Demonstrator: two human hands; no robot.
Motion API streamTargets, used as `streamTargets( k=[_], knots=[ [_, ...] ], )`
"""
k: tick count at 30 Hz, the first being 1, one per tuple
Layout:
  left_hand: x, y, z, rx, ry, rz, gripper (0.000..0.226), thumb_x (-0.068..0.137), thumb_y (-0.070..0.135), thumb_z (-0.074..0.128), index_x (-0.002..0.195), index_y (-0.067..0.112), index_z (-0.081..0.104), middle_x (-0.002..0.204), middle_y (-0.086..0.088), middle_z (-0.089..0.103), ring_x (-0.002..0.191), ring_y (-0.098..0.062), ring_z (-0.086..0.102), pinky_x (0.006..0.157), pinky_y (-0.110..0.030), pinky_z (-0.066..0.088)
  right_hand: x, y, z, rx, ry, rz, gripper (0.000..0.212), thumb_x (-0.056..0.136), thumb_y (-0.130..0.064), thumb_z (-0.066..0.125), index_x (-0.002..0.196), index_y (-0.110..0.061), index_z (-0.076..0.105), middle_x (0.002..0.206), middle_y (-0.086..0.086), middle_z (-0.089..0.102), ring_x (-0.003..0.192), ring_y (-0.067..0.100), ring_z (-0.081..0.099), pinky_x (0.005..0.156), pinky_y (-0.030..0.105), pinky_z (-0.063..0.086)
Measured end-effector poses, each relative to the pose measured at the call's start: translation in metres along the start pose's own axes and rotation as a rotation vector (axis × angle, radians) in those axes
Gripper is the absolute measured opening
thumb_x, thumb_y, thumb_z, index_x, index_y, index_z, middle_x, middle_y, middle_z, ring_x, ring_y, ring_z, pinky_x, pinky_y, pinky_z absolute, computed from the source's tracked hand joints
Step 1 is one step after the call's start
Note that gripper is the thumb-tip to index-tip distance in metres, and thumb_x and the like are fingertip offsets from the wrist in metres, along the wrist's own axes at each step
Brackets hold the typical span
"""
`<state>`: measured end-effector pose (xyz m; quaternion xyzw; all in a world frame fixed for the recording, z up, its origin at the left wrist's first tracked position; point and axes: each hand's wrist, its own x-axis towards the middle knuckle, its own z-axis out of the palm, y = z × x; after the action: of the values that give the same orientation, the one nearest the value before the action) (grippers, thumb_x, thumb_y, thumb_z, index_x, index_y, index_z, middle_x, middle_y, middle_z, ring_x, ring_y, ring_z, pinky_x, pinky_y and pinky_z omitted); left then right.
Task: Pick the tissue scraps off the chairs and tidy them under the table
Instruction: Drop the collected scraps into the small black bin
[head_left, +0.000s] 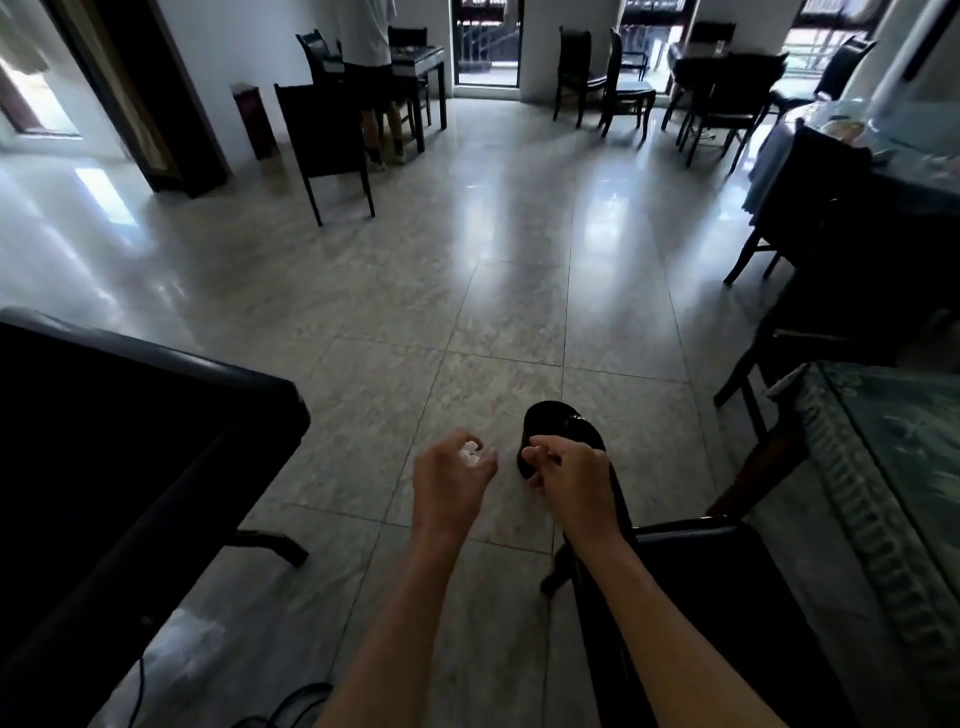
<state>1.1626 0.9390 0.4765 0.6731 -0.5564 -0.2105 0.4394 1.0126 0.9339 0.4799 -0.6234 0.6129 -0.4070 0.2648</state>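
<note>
My left hand (451, 480) is stretched out over the tiled floor, its curled fingers holding small white tissue scraps (471, 453). Close to its right, my right hand (563, 475) hangs in front of the curved top of a dark chair back (553, 423), fingers curled, thumb and forefinger close together; whether it pinches a scrap I cannot tell. That chair's dark seat (727, 597) lies below my right forearm. A glass-topped table (904, 467) with a patterned cloth stands just right of the chair.
A black table or cabinet edge (171, 374) juts in at the left. More dark chairs (332, 140) and tables stand at the far side, where a person (371, 62) stands. Another chair (810, 312) is tucked by the right table. Cables (291, 706) lie on the floor.
</note>
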Motion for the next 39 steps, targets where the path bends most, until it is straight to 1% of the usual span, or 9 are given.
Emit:
streamTargets(
  k=[8,11,16,20,22,26,29,31,39],
  knots=[
    [0.088,-0.033,0.005,0.021,-0.089,0.01,0.009,0.077,0.025,0.075,0.077,0.019,0.069,0.061,0.007,0.064,0.054,0.002,0.057,0.047,-0.008,0.038,0.062,-0.009,0.059,0.008,0.069,0.089,0.017,0.094,-0.006,0.056,0.088,0.003,0.069,0.067,0.007,0.07,0.056,-0.004,0.063,0.049,0.011,0.049],
    [0.139,-0.044,0.023,0.034,-0.121,0.015,0.008,0.077,0.024,0.075,0.08,0.017,0.071,0.066,0.005,0.066,0.058,0.001,0.058,0.048,-0.007,0.038,0.11,0.0,0.08,0.021,0.104,0.114,0.017,0.093,-0.008,0.06,0.083,-0.001,0.072,0.064,-0.002,0.068,0.056,-0.006,0.064,0.054,0.007,0.048],
    [0.239,-0.053,0.064,0.06,-0.177,0.05,0.009,0.079,0.02,0.074,0.084,0.013,0.072,0.073,0.0,0.069,0.064,-0.01,0.065,0.049,-0.006,0.036,0.207,0.025,0.116,0.04,0.137,0.173,0.019,0.094,-0.013,0.061,0.082,-0.004,0.072,0.07,0.004,0.072,0.067,0.011,0.07,0.07,0.038,0.059],
    [0.311,-0.044,0.101,0.066,-0.245,0.085,0.007,0.078,0.017,0.076,0.083,0.013,0.073,0.072,-0.001,0.071,0.063,-0.007,0.064,0.049,-0.005,0.037,0.268,0.038,0.121,0.075,0.195,0.234,0.021,0.096,-0.011,0.059,0.113,-0.008,0.071,0.086,0.003,0.074,0.07,0.003,0.07,0.066,0.01,0.053],
    [0.341,-0.038,0.119,0.048,-0.29,0.092,0.007,0.078,0.018,0.076,0.083,0.014,0.072,0.07,0.0,0.071,0.061,-0.006,0.064,0.049,-0.005,0.038,0.296,0.044,0.117,0.092,0.219,0.273,0.022,0.096,-0.01,0.059,0.116,-0.009,0.07,0.084,-0.002,0.071,0.067,0.001,0.07,0.063,0.008,0.052],
    [0.396,-0.033,0.159,0.023,-0.369,0.115,0.006,0.079,0.02,0.075,0.083,0.016,0.072,0.068,0.003,0.068,0.061,-0.004,0.064,0.052,-0.017,0.049,0.348,0.065,0.109,0.09,0.312,0.383,0.012,0.093,-0.014,0.064,0.101,-0.012,0.073,0.068,-0.012,0.067,0.056,0.001,0.068,0.057,0.018,0.057],
    [0.438,-0.035,0.198,0.011,-0.435,0.138,0.008,0.079,0.018,0.074,0.086,0.015,0.072,0.069,0.002,0.069,0.06,-0.003,0.063,0.052,-0.018,0.051,0.382,0.089,0.108,0.073,0.394,0.475,0.005,0.092,-0.021,0.066,0.089,-0.022,0.069,0.061,-0.008,0.067,0.05,0.004,0.066,0.059,0.034,0.061],
    [0.466,-0.039,0.227,-0.006,-0.501,0.14,0.011,0.08,0.016,0.074,0.09,0.011,0.073,0.072,-0.004,0.071,0.06,-0.01,0.066,0.055,-0.028,0.056,0.406,0.11,0.11,0.06,0.453,0.533,0.007,0.092,-0.022,0.066,0.085,-0.021,0.068,0.058,-0.005,0.066,0.05,0.005,0.066,0.058,0.033,0.06],
    [0.559,-0.063,0.345,0.013,-0.785,0.137,0.011,0.084,0.017,0.071,0.092,0.009,0.071,0.075,-0.011,0.072,0.064,-0.023,0.069,0.061,-0.045,0.058,0.497,0.186,0.138,0.268,0.697,0.76,0.01,0.094,-0.014,0.064,0.102,-0.011,0.07,0.08,0.003,0.071,0.067,0.012,0.073,0.066,0.033,0.062]
  ],
)
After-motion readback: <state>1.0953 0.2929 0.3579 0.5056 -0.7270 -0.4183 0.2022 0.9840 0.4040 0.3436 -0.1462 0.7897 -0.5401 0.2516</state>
